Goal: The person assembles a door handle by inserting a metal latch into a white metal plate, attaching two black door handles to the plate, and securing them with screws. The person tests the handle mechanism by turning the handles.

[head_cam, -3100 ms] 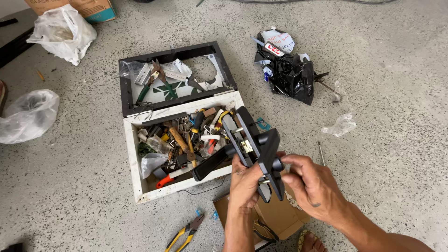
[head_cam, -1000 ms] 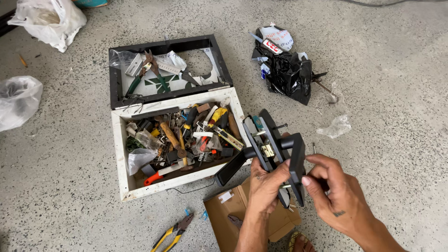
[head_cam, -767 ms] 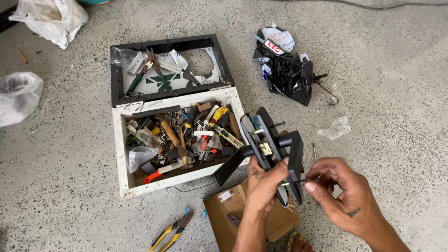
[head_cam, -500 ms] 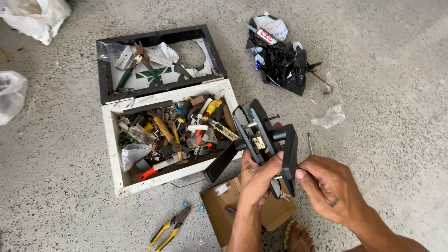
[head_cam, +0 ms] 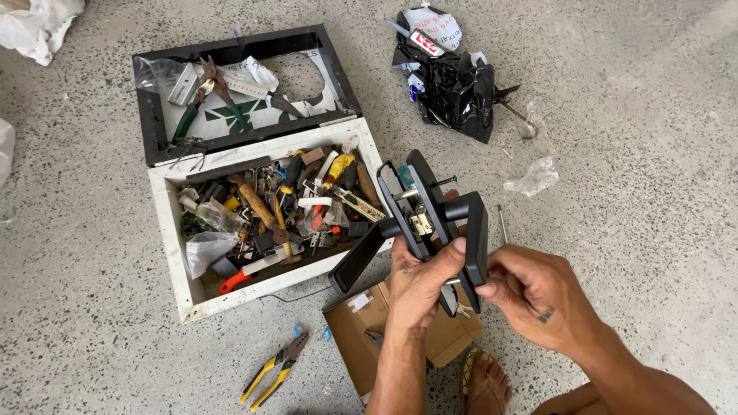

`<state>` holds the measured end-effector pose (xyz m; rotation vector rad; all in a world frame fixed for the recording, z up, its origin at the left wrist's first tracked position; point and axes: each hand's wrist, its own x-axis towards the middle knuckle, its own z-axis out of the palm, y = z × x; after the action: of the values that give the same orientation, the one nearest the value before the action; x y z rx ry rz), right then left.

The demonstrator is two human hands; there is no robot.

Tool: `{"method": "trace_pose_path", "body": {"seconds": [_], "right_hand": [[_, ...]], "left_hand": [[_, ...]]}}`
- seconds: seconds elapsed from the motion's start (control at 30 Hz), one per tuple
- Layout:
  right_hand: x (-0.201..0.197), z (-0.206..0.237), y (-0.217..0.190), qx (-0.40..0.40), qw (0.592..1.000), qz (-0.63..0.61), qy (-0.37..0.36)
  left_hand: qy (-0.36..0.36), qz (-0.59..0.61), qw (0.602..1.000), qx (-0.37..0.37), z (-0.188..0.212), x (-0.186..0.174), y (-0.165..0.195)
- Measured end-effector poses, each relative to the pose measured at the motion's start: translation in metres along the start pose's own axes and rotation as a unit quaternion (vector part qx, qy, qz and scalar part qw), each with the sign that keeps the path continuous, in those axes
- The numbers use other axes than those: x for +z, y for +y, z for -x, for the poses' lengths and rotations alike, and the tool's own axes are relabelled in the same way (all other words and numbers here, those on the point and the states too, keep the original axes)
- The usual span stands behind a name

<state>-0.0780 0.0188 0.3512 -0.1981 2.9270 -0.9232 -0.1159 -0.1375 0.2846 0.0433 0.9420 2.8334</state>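
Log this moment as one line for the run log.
left hand: grips black door handle set | right hand: pinches its lower end | toolbox: open | pliers: on floor

Bare forearms, small dark tattoo on the right hand (head_cam: 538, 296), sandalled foot (head_cam: 484, 384).

Speckled concrete floor (head_cam: 638, 253). White toolbox (head_cam: 171, 253), open, crowded with mixed hand tools; its black-rimmed lid (head_cam: 150, 115) lies back, holding green-handled pliers (head_cam: 188, 115). Yellow-handled pliers (head_cam: 270, 373) on the floor just below the box. Open cardboard box (head_cam: 361, 338) beside them. Black plastic bag (head_cam: 457, 88) well apart, upper right. Crumpled clear wrapper (head_cam: 532, 178) near it.
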Motion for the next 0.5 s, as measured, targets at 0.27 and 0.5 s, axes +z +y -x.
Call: {"method": "trace_pose_path", "body": {"seconds": [0.27,0.5], "right_hand": [[0.0011,0.0012,-0.0037,-0.053,0.995,0.076,0.032],[0.0006,0.0083,-0.0052,-0.044,0.995,-0.082,0.036]], "left_hand": [[-0.005,-0.001,1.0,-0.009,0.0031,0.002,-0.0012],[-0.01,0.043,0.999,-0.009,0.0028,0.0008,-0.0006]]}}
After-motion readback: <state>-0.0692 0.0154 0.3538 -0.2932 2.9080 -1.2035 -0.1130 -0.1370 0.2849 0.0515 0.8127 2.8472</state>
